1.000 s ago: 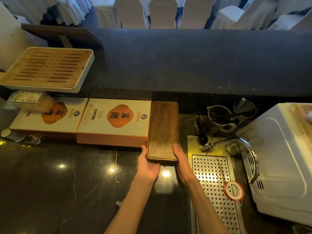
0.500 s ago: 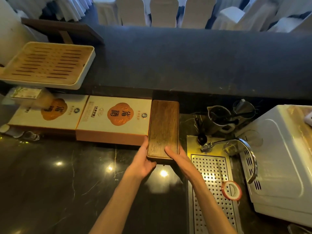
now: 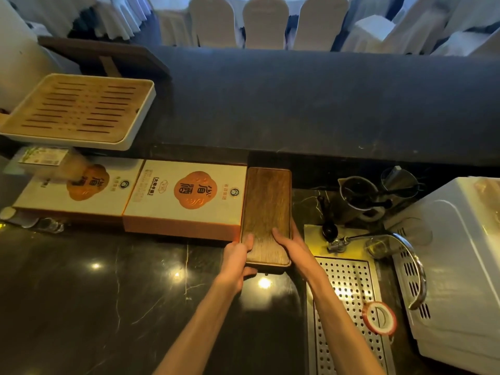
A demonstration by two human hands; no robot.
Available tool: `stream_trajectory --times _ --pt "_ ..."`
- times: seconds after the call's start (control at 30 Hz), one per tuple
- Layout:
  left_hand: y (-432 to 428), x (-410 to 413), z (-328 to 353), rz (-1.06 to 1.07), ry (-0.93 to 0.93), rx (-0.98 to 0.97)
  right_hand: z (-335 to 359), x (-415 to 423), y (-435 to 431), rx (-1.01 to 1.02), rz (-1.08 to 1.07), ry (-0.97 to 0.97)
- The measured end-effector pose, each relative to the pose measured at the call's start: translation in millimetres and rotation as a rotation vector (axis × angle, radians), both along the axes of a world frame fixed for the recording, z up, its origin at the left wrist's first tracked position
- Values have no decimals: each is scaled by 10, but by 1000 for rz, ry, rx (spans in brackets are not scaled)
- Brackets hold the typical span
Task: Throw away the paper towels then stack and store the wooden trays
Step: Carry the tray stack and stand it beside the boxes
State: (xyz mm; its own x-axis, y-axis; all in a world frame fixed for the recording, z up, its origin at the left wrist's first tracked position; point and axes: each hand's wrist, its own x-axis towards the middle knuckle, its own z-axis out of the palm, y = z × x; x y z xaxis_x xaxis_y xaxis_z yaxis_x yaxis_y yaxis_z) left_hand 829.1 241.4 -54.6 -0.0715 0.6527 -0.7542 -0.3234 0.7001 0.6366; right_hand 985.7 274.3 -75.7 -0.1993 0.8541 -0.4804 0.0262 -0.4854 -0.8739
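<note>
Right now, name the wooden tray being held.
The dark plain tray, gripped at its near end by the left hand and right hand; the pale slatted tray sits apart, upper left.

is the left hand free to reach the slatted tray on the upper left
Probably not yet: the left hand grips the dark wooden tray. Nothing seems to block the slatted tray otherwise.

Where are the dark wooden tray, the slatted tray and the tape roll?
dark wooden tray (image 3: 266, 209), head view, bare top face.
slatted tray (image 3: 78, 109), head view, slatted middle.
tape roll (image 3: 377, 305), head view, red upper rim.
</note>
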Motion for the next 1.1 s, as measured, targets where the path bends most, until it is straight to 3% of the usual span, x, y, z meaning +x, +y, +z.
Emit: stream_trajectory --times 0.17,0.37,0.5,0.67,0.7,0.77,0.83,0.87,0.97,1.1 --pt "9 58 -5 40 -25 -4 -104 -23 -16 -20 -79 65" --pt "-5 143 33 68 104 25 -160 34 14 -110 -39 102" --pt "-84 121 104 -39 148 126 -21 6 24 -81 18 6" --pt "-162 -72 307 -311 217 93 309 12 -114 48 103 -280" --pt "-217 -131 332 -378 316 83 347 19 -208 141 98 -320" --pt "-445 -224 289 -459 691 150 361 51 -472 317 139 -442" --pt "-707 -183 282 -525 1103 431 339 105 -773 472 245 -731" --pt "-783 -137 275 -612 1216 564 318 125 -891 551 319 -903" --pt "-823 -48 123 -891 1340 593 298 74 -1057 603 487 -1164" --pt "-823 -27 -15 -896 1324 557 317 -32 -1017 596 449 -1227"
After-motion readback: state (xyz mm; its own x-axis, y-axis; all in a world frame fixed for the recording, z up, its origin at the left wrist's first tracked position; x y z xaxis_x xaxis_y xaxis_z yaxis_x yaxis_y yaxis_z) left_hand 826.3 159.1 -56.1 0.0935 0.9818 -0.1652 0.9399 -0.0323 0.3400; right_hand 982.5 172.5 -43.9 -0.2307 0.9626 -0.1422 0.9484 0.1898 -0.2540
